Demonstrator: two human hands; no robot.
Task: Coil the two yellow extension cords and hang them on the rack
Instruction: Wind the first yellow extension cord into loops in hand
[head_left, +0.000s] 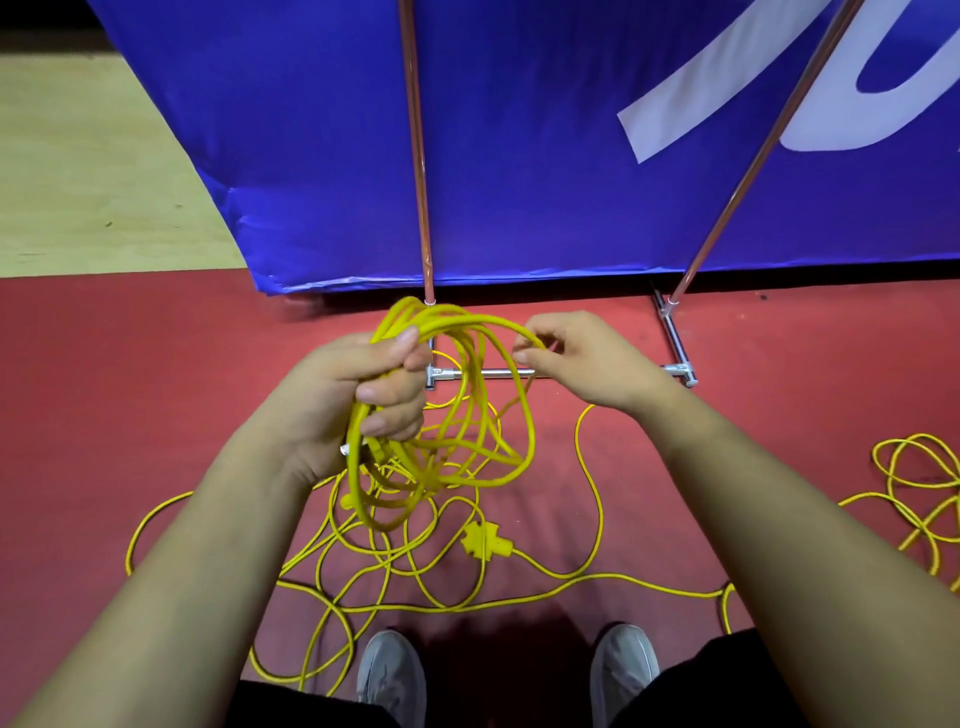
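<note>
— How far along are we with the first cord?

— We are holding the coil (457, 415) up in front of the rack's foot bar (498, 372). The left hand (363, 395) is closing its grip fully round the gathered loops. The right hand (587, 364) is pinching one strand at the top of the outer loop between thumb and fingertips.

— And the rest?

— The slack (363, 561) is lying tangled on the floor (156, 389) by our shoes (392, 675), with the socket (485, 540) among it. The second cord (919, 486) is lying well apart on the right, untouched.

— So what are we watching for?

— We are laying in a loop, by our reckoning. We should be matching it to the others in size and giving the strand a slight twist so it lies flat. We should also be lifting the slack clear of the tangle before drawing more, or the socket may snag.
</note>
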